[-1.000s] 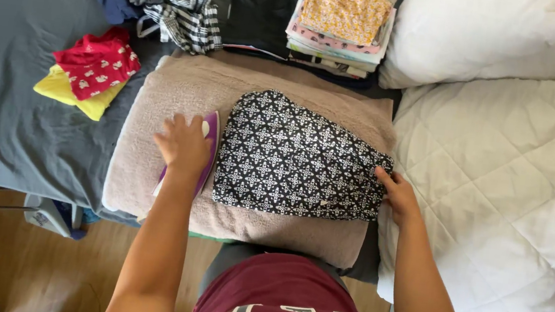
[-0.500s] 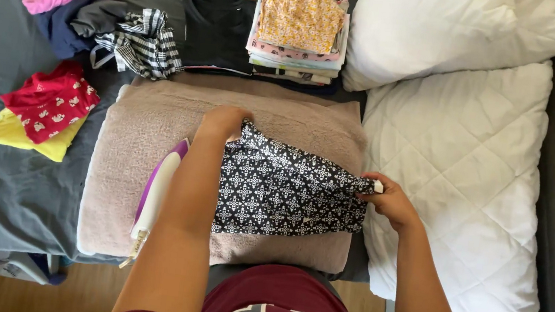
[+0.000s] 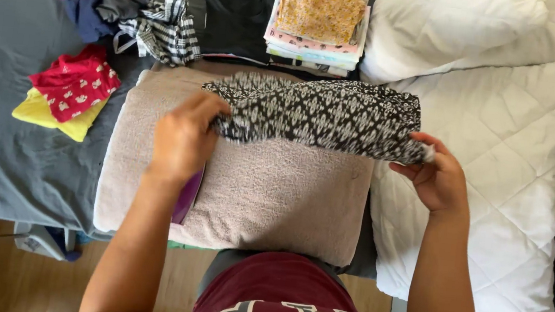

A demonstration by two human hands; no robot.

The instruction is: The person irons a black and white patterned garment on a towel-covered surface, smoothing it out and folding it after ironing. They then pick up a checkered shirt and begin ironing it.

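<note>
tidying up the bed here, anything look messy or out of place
Yes: the clothes heap at the top left is crumpled, unlike the neat folded stack. A purple iron lies half hidden under the left hand on the towel.

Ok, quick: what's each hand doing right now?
Left hand: shut on the black-and-white patterned cloth.
Right hand: shut on the cloth's other end.

You have one black-and-white patterned garment, one beige towel, one purple iron, one stack of folded clothes, two white pillows, and two hands: left hand, right hand.
</note>
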